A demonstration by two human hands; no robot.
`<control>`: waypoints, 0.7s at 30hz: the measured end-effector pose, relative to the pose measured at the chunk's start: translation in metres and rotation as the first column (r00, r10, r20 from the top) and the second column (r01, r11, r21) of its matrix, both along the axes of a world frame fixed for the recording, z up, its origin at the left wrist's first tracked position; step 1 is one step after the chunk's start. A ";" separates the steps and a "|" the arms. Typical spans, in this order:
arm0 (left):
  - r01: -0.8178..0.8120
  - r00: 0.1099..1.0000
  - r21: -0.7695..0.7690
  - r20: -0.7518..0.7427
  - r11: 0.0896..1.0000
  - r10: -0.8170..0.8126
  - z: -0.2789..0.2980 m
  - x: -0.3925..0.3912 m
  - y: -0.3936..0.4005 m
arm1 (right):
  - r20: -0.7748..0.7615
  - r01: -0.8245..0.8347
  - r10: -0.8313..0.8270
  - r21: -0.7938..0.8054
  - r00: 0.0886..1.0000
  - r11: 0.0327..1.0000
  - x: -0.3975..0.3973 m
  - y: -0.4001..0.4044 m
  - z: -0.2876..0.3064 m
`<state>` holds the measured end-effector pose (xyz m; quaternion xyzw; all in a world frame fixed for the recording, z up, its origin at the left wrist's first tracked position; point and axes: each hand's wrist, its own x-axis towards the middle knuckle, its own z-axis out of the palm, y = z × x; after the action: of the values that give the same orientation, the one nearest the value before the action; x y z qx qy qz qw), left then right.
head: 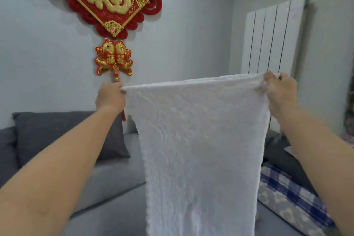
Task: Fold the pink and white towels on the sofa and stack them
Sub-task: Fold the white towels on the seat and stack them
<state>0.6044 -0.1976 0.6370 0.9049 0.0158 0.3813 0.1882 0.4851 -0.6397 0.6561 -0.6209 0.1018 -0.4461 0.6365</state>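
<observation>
1. Closest to me, the person's two bare forearms reach out, and between them hangs one white towel (199, 140), spread flat and dropping below the bottom of the view, so I cannot tell whether its lower end touches the sofa (115, 174).

2. The left hand (110, 96) pinches the towel's top left corner with fingers curled onto the edge; the right hand (280, 92) grips the top right corner, a little cloth bunched in its fingers. The top edge runs taut from one hand to the other, the right hand slightly higher.

3. My reading of progress: this looks like the opening-out step before the first fold. The white towel shows no fold yet, and no finished stack is visible. I see no pink towel at all; it may be behind the hanging cloth or out of view. So folding both towels and stacking them appear to remain.

4. Below and beyond the left hand sits one dark grey cushion (67, 136) on the grey sofa. Below the right hand lies one blue-and-white checked bundle (291, 193), with something dark behind it that I cannot identify.

5. Farthest off, above the left hand, one red and gold wall ornament (99, 0) hangs with a pair of fish beneath it. Above the right hand stands one white radiator (272, 38).
</observation>
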 end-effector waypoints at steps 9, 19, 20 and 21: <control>0.184 0.928 -0.750 -0.080 0.636 -0.364 -0.060 -0.066 0.135 | -0.062 -0.558 0.556 -0.048 0.829 0.828 -0.168 0.166 -0.044; -0.203 0.719 -0.925 -0.364 0.322 -0.592 -0.291 -0.178 0.373 | -0.321 -0.766 0.849 0.376 0.421 0.522 -0.271 0.401 -0.265; -0.267 0.706 -0.917 -0.396 0.297 -0.588 -0.310 -0.185 0.393 | -0.361 -0.767 0.862 0.414 0.356 0.490 -0.277 0.416 -0.285; -0.331 0.694 -0.901 -0.433 0.280 -0.575 -0.327 -0.191 0.411 | -0.405 -0.769 0.868 0.442 0.287 0.461 -0.281 0.431 -0.304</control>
<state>0.4134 0.2133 0.3097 0.6714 0.2308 -0.1027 0.6967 0.2039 -0.2091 0.3517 -0.6328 -0.0067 0.1685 0.7558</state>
